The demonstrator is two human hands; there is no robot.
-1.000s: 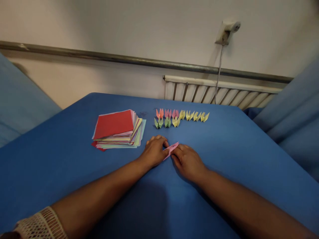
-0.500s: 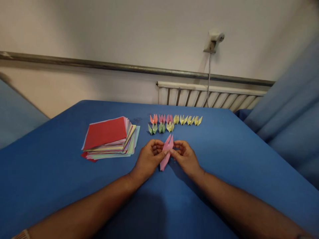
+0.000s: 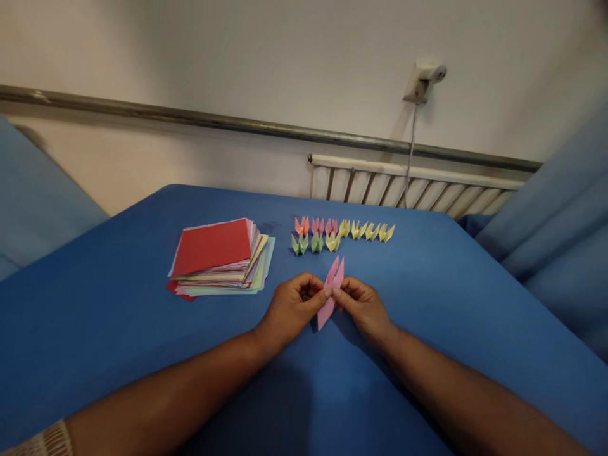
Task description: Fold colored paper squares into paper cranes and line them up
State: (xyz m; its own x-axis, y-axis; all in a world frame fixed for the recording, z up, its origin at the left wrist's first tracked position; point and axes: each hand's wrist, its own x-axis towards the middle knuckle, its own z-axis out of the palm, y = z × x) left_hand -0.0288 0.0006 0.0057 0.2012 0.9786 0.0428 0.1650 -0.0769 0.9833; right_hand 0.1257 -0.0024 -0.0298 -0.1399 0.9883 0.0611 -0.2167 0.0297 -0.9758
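Observation:
A narrow folded pink paper (image 3: 331, 291) stands on end between my two hands above the blue table (image 3: 427, 304). My left hand (image 3: 292, 307) pinches its left edge with thumb and fingers. My right hand (image 3: 363, 305) pinches the right edge. Behind the hands stand two rows of small folded paper pieces (image 3: 339, 233) in pink, yellow and green. A stack of coloured square sheets (image 3: 218, 256) with a red one on top lies to the left.
A white wall with a metal rail (image 3: 190, 117) runs behind the table. A radiator (image 3: 408, 183) and a wall socket with a cable (image 3: 420, 79) are at the back right. Blue fabric (image 3: 560, 215) hangs at the right.
The pink paper was pressed flat on the table a second ago. Both hands have since lifted it and hold it upright, pinched between the fingertips.

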